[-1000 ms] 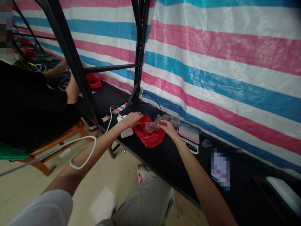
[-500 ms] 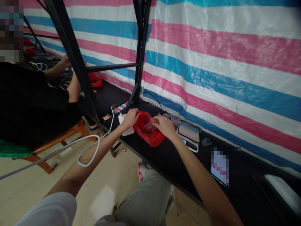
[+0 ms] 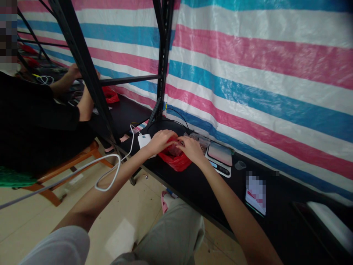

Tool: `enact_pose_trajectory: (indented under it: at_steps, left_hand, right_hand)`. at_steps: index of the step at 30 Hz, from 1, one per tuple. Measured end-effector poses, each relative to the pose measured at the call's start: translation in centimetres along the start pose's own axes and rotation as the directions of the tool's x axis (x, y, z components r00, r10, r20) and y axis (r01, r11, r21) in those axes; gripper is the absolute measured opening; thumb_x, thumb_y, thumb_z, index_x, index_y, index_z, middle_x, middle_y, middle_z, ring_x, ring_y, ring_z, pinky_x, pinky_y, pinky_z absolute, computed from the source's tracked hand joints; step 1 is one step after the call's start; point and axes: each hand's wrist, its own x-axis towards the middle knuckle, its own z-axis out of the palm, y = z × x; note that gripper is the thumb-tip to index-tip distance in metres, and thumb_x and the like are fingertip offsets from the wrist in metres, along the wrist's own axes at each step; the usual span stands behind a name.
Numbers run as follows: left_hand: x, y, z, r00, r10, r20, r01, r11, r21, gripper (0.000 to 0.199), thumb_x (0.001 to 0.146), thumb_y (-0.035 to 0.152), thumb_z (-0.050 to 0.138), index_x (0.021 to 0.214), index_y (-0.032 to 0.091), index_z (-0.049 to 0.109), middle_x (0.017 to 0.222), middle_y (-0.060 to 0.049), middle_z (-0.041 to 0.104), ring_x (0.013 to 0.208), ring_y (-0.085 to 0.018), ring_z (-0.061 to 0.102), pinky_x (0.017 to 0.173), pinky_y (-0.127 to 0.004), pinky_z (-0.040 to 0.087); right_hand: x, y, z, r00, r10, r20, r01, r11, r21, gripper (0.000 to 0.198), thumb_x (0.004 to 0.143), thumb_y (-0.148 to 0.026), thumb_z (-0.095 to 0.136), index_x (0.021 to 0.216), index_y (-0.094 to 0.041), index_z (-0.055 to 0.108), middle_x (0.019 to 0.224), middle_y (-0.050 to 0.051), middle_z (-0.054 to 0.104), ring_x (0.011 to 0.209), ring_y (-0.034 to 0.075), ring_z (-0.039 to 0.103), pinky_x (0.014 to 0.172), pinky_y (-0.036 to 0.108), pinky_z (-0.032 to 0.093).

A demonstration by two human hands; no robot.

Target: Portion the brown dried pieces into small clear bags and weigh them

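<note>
Both hands, left (image 3: 160, 141) & right (image 3: 191, 149), in red bag (image 3: 176, 162).

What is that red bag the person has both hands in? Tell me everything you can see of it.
The red bag looks like thin, glossy plastic, crumpled and slumped rather than upright, with its mouth open toward the person. It lies on the black table, near the front edge, between a white device and a digital scale. The left hand and right hand meet over its opening, covering a small clear packet with brownish contents; what else it holds is hidden.
</note>
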Motion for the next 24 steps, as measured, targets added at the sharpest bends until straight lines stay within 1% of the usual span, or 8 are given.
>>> enact_pose_trajectory:
  at_steps: [4, 8, 12, 15, 18, 20, 22, 24]
  left_hand:
    - [0.2, -1.3, 0.5, 1.0, -0.017, 0.023, 0.017, 1.0, 0.022, 0.014, 0.082, 0.03, 0.052, 0.084, 0.018, 0.061, 0.084, -0.002, 0.063, 0.083, -0.016, 0.056, 0.074, -0.026, 0.039]
    - [0.3, -1.2, 0.7, 1.0, -0.017, 0.017, 0.016, 1.0, 0.014, 0.018, 0.081, 0.034, 0.054, 0.085, 0.019, 0.062, 0.085, -0.003, 0.065, 0.083, -0.017, 0.056, 0.074, -0.026, 0.039]
    - [0.5, -1.1, 0.9, 0.998, -0.044, 0.047, 0.042, 0.998, 0.049, 0.017, 0.081, 0.032, 0.053, 0.084, 0.019, 0.065, 0.084, -0.003, 0.066, 0.083, -0.017, 0.056, 0.075, -0.027, 0.039]
    - [0.5, -1.5, 0.8, 0.998, -0.06, 0.024, 0.058, 0.997, 0.059, 0.015, 0.081, 0.028, 0.053, 0.081, 0.019, 0.066, 0.081, -0.004, 0.066, 0.081, -0.017, 0.055, 0.075, -0.028, 0.039]
    - [0.5, -1.9, 0.7, 0.999, -0.033, -0.013, 0.033, 0.999, 0.029, 0.014, 0.082, 0.024, 0.053, 0.081, 0.019, 0.065, 0.081, -0.003, 0.065, 0.081, -0.017, 0.054, 0.075, -0.028, 0.04]
    - [0.5, -2.1, 0.6, 0.999, -0.016, -0.035, 0.016, 1.0, 0.005, 0.014, 0.082, 0.022, 0.052, 0.081, 0.018, 0.065, 0.081, -0.003, 0.065, 0.081, -0.017, 0.054, 0.076, -0.028, 0.04]
    - [0.5, -2.3, 0.7, 0.998, -0.014, -0.063, 0.013, 1.0, -0.026, 0.015, 0.082, 0.024, 0.051, 0.082, 0.018, 0.065, 0.082, -0.003, 0.066, 0.082, -0.017, 0.053, 0.076, -0.028, 0.04]
    - [0.5, -2.5, 0.9, 0.996, -0.037, -0.075, 0.032, 0.997, -0.077, 0.017, 0.081, 0.029, 0.054, 0.088, 0.019, 0.065, 0.084, -0.003, 0.066, 0.083, -0.017, 0.054, 0.076, -0.027, 0.04]
  right_hand:
    - [-0.4, 1.4, 0.5, 0.999, 0.042, -0.002, -0.041, 0.988, 0.152, 0.03, 0.074, -0.029, 0.064, 0.103, -0.024, 0.061, 0.092, 0.003, 0.066, 0.078, 0.017, 0.06, 0.067, 0.026, 0.044]
    - [-0.7, 1.9, 0.6, 0.998, 0.063, -0.006, -0.06, 0.972, 0.226, 0.021, 0.075, -0.029, 0.062, 0.095, -0.025, 0.065, 0.091, 0.002, 0.067, 0.074, 0.015, 0.06, 0.067, 0.025, 0.044]
    - [-1.0, 1.5, 0.3, 0.996, 0.083, -0.021, -0.078, 0.982, 0.172, 0.019, 0.075, -0.033, 0.062, 0.094, -0.03, 0.066, 0.091, -0.001, 0.068, 0.077, 0.016, 0.061, 0.066, 0.025, 0.043]
    - [-1.2, 1.7, 0.3, 0.995, 0.087, -0.041, -0.082, 0.989, 0.121, 0.019, 0.075, -0.035, 0.062, 0.092, -0.03, 0.067, 0.091, -0.001, 0.069, 0.08, 0.018, 0.062, 0.066, 0.026, 0.042]
    - [-1.5, 2.4, 0.5, 0.99, 0.127, -0.057, -0.122, 0.989, 0.078, 0.014, 0.077, -0.036, 0.059, 0.084, -0.031, 0.069, 0.087, -0.001, 0.07, 0.078, 0.019, 0.063, 0.064, 0.027, 0.042]
    - [-1.6, 2.8, 0.8, 0.983, 0.166, -0.084, -0.159, 0.984, 0.083, 0.014, 0.078, -0.035, 0.057, 0.083, -0.031, 0.069, 0.086, -0.001, 0.07, 0.076, 0.018, 0.063, 0.064, 0.026, 0.042]
    - [-1.6, 2.9, 1.1, 0.975, 0.192, -0.113, -0.182, 0.979, 0.089, 0.014, 0.077, -0.035, 0.057, 0.084, -0.031, 0.069, 0.086, -0.001, 0.07, 0.076, 0.018, 0.063, 0.064, 0.026, 0.042]
    - [-1.6, 2.9, 1.2, 0.971, 0.202, -0.127, -0.193, 0.978, 0.08, 0.015, 0.078, -0.035, 0.057, 0.084, -0.031, 0.069, 0.086, -0.001, 0.07, 0.076, 0.018, 0.063, 0.064, 0.026, 0.042]
